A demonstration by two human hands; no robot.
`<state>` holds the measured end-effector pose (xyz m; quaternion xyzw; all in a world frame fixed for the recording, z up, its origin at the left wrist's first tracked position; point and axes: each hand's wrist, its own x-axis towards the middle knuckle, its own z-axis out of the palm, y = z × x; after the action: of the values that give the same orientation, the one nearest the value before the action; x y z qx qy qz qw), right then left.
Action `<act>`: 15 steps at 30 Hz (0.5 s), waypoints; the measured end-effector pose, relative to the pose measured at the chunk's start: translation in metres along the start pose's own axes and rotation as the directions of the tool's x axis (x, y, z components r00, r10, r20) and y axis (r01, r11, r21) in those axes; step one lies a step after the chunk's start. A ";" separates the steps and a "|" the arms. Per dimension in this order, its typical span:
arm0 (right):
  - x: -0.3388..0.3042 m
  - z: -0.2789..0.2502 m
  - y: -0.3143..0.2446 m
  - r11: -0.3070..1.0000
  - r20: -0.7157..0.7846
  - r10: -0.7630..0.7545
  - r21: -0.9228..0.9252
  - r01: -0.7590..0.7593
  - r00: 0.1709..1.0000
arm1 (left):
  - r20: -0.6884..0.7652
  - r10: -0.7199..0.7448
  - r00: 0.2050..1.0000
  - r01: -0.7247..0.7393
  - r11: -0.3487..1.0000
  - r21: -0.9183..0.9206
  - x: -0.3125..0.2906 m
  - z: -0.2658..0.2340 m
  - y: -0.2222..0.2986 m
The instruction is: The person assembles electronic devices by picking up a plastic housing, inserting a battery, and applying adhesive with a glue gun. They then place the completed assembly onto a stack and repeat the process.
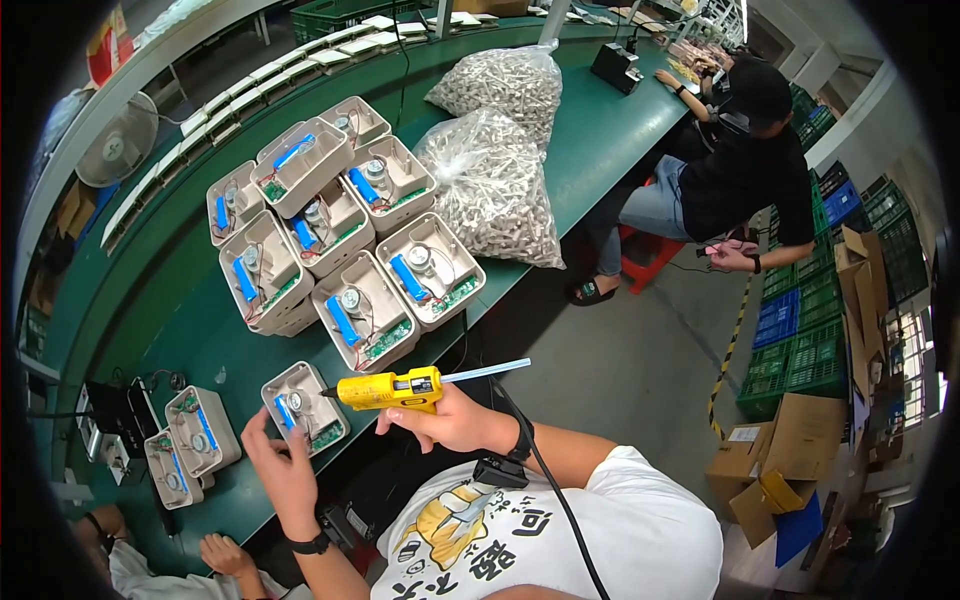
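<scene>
My right hand is wrapped round the handle of a yellow hot glue gun, a clear glue stick jutting from its back end. The nozzle points left, over the right wall of a small beige plastic housing on the green bench. My left hand grips the near left side of that housing, one finger outside the wall and another over the edge by the battery. Inside it show a blue cylindrical battery, a round metal part and a green circuit board.
Several similar housings are stacked beyond; more stand left. Two clear bags of small pale parts lie on the bench. A co-worker sits far right. Another person's hand is lower left. A black cable trails past my right arm.
</scene>
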<state>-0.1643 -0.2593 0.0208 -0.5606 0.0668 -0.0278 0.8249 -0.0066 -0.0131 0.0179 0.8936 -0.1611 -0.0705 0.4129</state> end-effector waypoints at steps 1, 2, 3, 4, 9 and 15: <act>-0.001 0.000 0.001 1.000 -0.001 -0.003 0.002 0.003 1.000 | -0.039 0.121 0.992 -0.117 0.988 0.100 -0.004 0.004 0.009; -0.002 0.001 0.001 1.000 0.000 -0.013 0.015 0.013 1.000 | -0.063 0.245 0.967 -0.228 0.952 0.202 -0.007 0.009 0.018; -0.003 0.000 0.001 0.999 0.001 -0.023 0.027 0.023 1.000 | -0.075 0.367 0.927 -0.330 0.894 0.303 -0.009 0.012 0.025; -0.004 0.000 0.001 0.999 0.000 -0.033 0.039 0.033 0.999 | -0.073 0.371 0.926 -0.334 0.893 0.303 -0.009 0.014 0.031; 0.000 -0.004 0.000 0.991 0.030 -0.088 0.109 0.084 0.996 | 0.039 0.352 0.935 -0.342 0.867 0.362 0.006 0.014 0.042; -0.016 -0.022 -0.017 0.997 0.004 -0.069 0.040 0.069 0.998 | 0.158 0.204 0.966 -0.227 0.963 0.147 0.022 0.000 0.036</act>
<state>-0.1824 -0.2837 0.0303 -0.5461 0.0448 -0.0560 0.8347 0.0056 -0.0428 0.0455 0.8944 -0.2917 -0.0748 0.3308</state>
